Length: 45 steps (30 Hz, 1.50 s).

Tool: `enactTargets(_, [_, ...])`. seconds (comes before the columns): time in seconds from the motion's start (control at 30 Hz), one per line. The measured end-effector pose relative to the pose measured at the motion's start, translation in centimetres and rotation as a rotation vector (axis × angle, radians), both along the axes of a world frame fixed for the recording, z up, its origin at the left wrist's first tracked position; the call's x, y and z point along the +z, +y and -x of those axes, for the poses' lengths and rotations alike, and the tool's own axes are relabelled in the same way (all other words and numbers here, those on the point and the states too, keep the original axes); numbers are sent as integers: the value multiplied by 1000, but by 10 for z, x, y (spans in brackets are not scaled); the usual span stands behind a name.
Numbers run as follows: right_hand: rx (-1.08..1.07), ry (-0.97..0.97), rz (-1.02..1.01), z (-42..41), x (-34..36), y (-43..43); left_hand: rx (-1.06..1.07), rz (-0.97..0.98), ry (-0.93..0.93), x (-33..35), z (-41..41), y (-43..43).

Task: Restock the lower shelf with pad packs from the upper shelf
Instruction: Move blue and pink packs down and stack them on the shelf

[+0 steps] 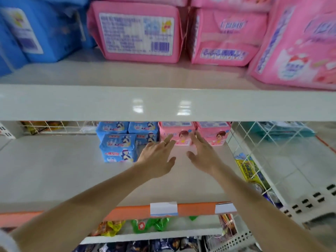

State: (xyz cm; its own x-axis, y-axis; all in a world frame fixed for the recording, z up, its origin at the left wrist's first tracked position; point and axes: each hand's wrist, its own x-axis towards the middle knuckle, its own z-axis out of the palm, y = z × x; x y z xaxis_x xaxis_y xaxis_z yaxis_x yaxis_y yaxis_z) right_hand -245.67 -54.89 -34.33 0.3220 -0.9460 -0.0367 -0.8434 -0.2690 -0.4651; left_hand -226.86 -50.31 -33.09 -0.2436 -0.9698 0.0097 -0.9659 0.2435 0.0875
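On the upper shelf [163,102] stand large pink pad packs [135,31], [225,37], [298,44] and blue packs [36,30] at the left. At the back of the lower shelf [54,170] sit small pink pad packs [179,133], [215,135] and small blue packs [119,148]. Both my arms reach into the lower shelf. My left hand [158,157] and my right hand [203,155] have straight, spread fingers and hold nothing. Their fingertips lie at the front of the left small pink pack, one hand on each side of it.
A white wire divider [245,160] bounds the lower shelf on the right, with other goods behind it. An orange price strip [196,209] with white labels runs along the front edge. Snack bags [145,226] lie on the shelf below.
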Motion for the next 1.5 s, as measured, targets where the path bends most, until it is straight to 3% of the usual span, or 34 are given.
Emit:
enactTargets(0.17, [-60,-195,163,-10,26,46,-31,315,115,13,-24,47])
enactTargets(0.5, [-79,-401,311,-60,61,151,-22,392,362,35,-68,118])
enactTargets(0.67, [-60,-379,330,-75,71,195,-45,379,381,44,-79,160])
enactTargets(1.0, [123,-557,546,-97,150,250,-53,616,383,136,-88,226])
enactTargets(1.33, [271,-658,649,-97,202,290,185,739,408,187,-103,296])
enactTargets(1.5, [303,-682,600,-109,216,306,246,770,370,199,-124,323])
